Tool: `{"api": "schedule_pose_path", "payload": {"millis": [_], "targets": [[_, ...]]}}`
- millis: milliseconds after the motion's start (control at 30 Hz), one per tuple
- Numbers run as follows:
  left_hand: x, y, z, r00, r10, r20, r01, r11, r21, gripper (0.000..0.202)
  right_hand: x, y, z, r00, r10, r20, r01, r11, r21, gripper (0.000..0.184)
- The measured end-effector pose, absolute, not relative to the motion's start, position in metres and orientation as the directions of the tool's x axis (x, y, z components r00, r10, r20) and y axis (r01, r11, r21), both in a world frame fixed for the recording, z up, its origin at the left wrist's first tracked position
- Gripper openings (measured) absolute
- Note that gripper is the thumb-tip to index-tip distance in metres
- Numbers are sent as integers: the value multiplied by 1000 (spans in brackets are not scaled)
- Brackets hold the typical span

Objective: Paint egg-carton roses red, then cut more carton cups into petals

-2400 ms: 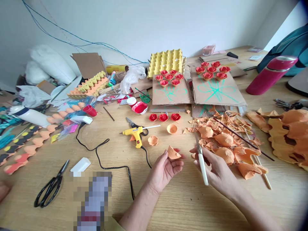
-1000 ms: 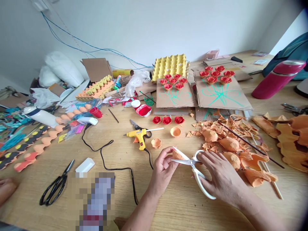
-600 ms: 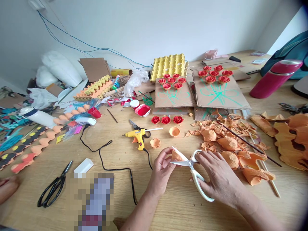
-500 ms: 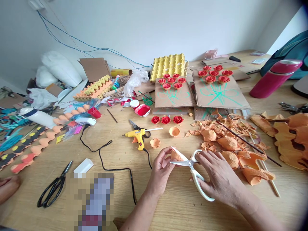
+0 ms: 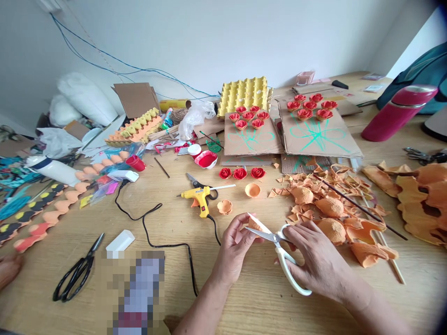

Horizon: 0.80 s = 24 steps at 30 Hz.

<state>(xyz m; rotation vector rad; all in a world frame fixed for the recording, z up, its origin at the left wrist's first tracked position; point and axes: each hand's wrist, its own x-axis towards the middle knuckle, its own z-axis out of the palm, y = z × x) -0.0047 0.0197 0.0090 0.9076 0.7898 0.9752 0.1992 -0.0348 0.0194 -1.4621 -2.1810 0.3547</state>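
Note:
Between the fingers of my left hand (image 5: 234, 244) is a small orange egg-carton cup (image 5: 256, 225), partly hidden by the blades. My right hand (image 5: 312, 258) grips the handles of white-handled scissors (image 5: 291, 272), whose blades are a little apart and lie across the cup. Beyond my left hand sit an orange cup cut into petals (image 5: 224, 207) and a plain round cup (image 5: 253, 190). A yellow glue gun (image 5: 200, 197) rests on top of dark-handled scissors (image 5: 212, 191). Orange carton scraps (image 5: 331, 186) and uncut cups are heaped beyond my right hand.
Three red paper roses (image 5: 240, 173) stand in a row before cardboard sheets (image 5: 323, 135) bearing red flowers. Black scissors (image 5: 78, 272) and a white block (image 5: 120, 243) lie left. A pink flask (image 5: 400, 114) stands right. Another person's hand (image 5: 10, 270) shows at the left edge.
The scissor blades have closed somewhat over the orange cup, the lower blade tip rising. My left hand stays nearly still. The other person's hand has drawn back toward the left edge.

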Motion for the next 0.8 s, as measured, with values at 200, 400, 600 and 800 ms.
{"api": "schedule_pose_path", "payload": {"millis": [200,400,600,800], "targets": [[-3,18,15,322,944,-77,-306,181,935,31,199,-35,18,-300,916,268,815,392,-426,16],[-4,19,16,333,941,-66,-290,168,942,30,199,-35,17,-309,916,255,830,390,-399,21],[-6,18,16,346,938,-35,-297,145,944,30,197,-37,19,-308,913,267,800,401,-447,22],[-8,18,11,357,934,20,-287,89,954,31,194,-38,19,-302,908,290,785,409,-465,25]]}}
